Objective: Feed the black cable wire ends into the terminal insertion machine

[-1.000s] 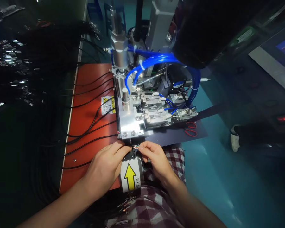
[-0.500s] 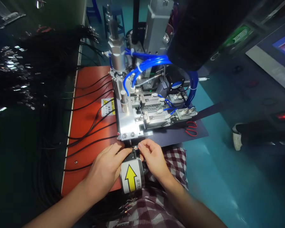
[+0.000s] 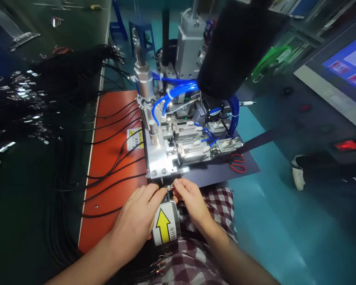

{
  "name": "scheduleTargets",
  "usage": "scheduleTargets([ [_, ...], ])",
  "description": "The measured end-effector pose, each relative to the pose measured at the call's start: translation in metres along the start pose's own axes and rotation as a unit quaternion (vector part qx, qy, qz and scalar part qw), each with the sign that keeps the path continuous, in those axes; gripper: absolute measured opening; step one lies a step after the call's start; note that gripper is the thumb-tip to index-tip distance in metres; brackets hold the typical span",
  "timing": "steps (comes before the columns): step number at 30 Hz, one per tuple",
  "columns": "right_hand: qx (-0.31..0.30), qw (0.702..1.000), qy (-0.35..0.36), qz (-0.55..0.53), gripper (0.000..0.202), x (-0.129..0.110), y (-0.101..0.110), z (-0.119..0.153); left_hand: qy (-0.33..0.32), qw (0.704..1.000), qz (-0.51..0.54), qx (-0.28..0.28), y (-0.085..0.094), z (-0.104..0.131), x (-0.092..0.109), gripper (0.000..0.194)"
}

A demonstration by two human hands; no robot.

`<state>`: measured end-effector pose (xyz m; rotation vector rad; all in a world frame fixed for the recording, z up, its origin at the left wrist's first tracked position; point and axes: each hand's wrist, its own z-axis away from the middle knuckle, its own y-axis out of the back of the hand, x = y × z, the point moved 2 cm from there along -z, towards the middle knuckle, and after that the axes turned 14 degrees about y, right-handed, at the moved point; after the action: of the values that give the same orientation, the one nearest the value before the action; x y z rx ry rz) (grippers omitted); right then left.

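My left hand [image 3: 139, 211] is closed at the near edge of the metal machine [image 3: 161, 158], its fingertips by a small dark fixture [image 3: 166, 196]. What it grips is hidden under the fingers. My right hand [image 3: 192, 200] pinches small coloured wire ends [image 3: 171, 187] between thumb and index finger, close to my left fingertips. Below the fixture sits a white label with a yellow arrow [image 3: 163, 225]. Black cables [image 3: 115, 180] run from the machine's left side across the orange-red panel [image 3: 106, 158].
Red-handled scissors [image 3: 238, 163] lie on the dark plate right of the machine. Blue air tubes [image 3: 180, 89] arch over it, beneath a black cylinder [image 3: 228, 51]. A pile of black cables [image 3: 68, 71] is at the left. A screen [image 3: 350, 63] stands at upper right.
The view has shifted slightly, so the machine appears a little lower. Coloured wire ends show more clearly between my hands, which stay close together at the fixture.
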<state>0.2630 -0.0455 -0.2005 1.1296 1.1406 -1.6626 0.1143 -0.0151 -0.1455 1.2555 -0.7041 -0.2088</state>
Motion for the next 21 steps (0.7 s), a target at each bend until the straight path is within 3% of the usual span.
scheduleTargets([
  [8,0.029,0.999,-0.005,-0.013,0.028,-0.001,-0.005,0.0,0.009,0.999,0.026,-0.029,-0.005,-0.001,-0.001,0.04],
  [14,0.022,0.998,-0.016,-0.048,0.031,0.002,-0.006,0.001,0.022,0.998,0.055,0.021,-0.004,-0.003,0.0,0.033],
  [18,0.024,0.997,-0.009,-0.067,0.032,0.0,0.005,0.007,0.074,0.992,0.075,0.062,-0.002,0.026,-0.012,0.035],
  [21,0.061,0.996,-0.014,-0.065,0.032,0.004,0.016,0.015,0.127,0.983,-0.033,0.127,-0.006,0.057,-0.025,0.043],
])
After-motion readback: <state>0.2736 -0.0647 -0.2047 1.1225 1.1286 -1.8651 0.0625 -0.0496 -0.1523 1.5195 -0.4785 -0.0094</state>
